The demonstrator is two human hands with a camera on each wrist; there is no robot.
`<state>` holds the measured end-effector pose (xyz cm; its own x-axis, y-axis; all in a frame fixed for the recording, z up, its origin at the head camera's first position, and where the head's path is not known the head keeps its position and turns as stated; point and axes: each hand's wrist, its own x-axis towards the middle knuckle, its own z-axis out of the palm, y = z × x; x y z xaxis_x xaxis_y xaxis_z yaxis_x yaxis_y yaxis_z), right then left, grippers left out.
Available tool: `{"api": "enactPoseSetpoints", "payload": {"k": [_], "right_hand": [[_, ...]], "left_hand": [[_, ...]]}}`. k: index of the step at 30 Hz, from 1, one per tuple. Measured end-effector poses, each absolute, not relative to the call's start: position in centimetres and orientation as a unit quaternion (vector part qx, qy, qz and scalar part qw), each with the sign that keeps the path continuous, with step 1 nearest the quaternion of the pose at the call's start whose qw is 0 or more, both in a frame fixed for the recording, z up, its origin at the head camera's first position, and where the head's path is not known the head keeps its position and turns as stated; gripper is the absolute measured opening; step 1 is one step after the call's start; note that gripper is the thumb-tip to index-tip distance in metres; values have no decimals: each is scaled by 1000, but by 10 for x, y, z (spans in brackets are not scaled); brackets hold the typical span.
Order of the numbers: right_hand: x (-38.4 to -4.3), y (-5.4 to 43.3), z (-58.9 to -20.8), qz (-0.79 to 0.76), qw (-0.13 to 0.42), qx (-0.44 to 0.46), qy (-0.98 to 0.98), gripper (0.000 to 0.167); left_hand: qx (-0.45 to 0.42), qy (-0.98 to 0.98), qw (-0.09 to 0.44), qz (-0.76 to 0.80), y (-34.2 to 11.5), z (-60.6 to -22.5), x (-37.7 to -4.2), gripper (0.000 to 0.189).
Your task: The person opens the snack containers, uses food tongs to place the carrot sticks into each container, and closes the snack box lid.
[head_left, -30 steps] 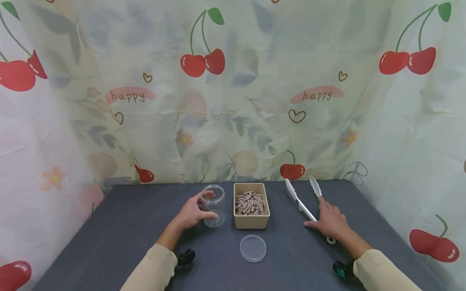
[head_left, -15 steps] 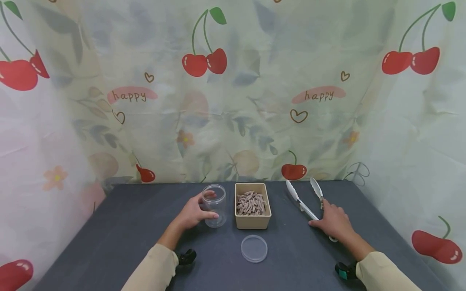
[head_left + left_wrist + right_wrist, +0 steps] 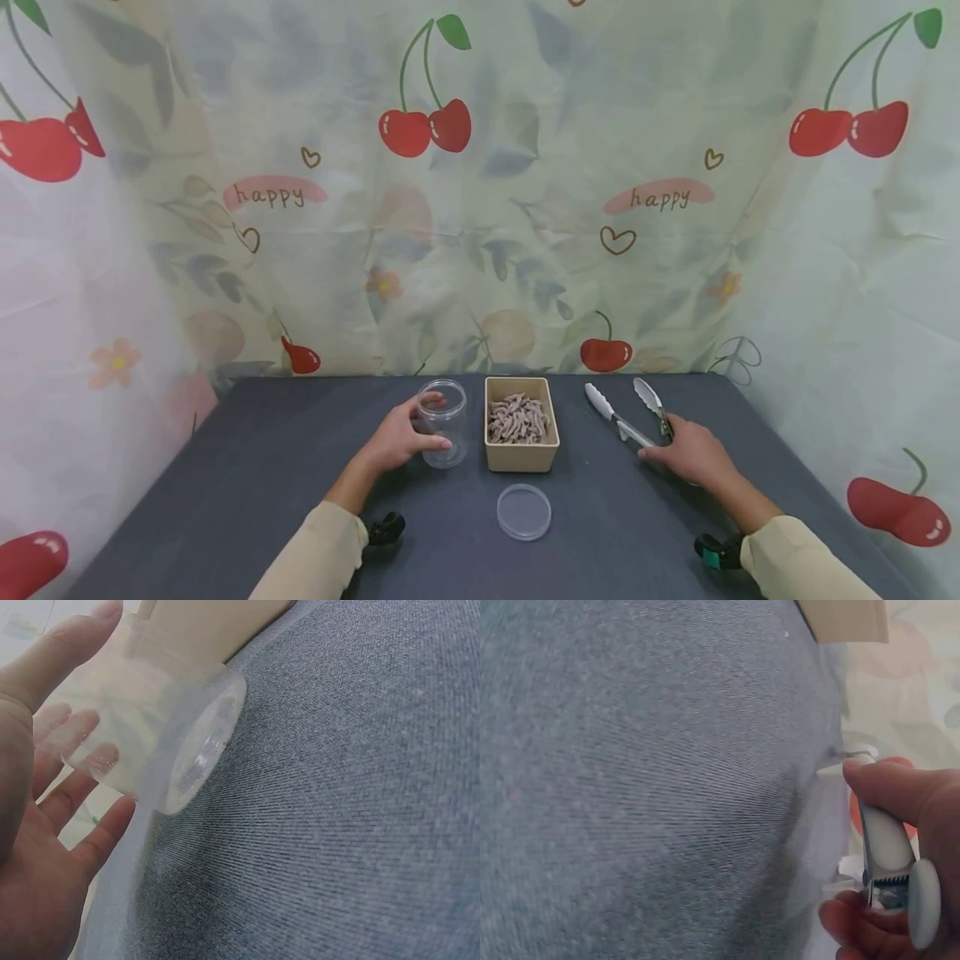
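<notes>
My left hand [image 3: 393, 440] holds a clear jar [image 3: 453, 423] by its side, thumb in front and fingers round the back. The jar stands upright with its mouth uncovered; its base [image 3: 202, 750] is near the cloth in the left wrist view. On the right, my right hand [image 3: 696, 457] grips metal tongs [image 3: 628, 431] near the hinge end. Their two white scalloped tips point away from me and stand spread apart. The right wrist view shows the thumb along one arm of the tongs [image 3: 889, 836], with the fingers curled by the other.
Between the hands stands a beige box [image 3: 522, 460] of greyish-brown twisted strips [image 3: 517, 419]. In front of it a clear round lid [image 3: 523, 512] lies flat on the dark cloth-covered table [image 3: 247, 467]. A cherry-print curtain [image 3: 495, 275] closes off the back and sides.
The right hand has shifted slightly right, its fingers closing round the tongs, whose tips have drawn a little toward me. The left hand and jar stay in place.
</notes>
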<state>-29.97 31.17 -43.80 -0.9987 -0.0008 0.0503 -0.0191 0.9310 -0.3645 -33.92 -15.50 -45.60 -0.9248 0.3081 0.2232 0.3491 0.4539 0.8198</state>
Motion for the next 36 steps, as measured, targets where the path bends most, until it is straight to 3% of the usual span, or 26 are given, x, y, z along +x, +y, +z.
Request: {"api": "enactPoseSetpoints", "payload": {"k": [11,22,36], "right_hand": [[-293,322,-424,189,-10,-35,-981,87],[-294,334,-415,192,-20,-10,-981,67],[-287,336,-388,207,49,-23,-977,63]], "left_hand": [[-192,-855,25,-482,-157,-455,-339,72],[-198,-852,22,-485,-156,-456,-338,70],[-194,-851,23,-487,-155,-457,-337,69]]}}
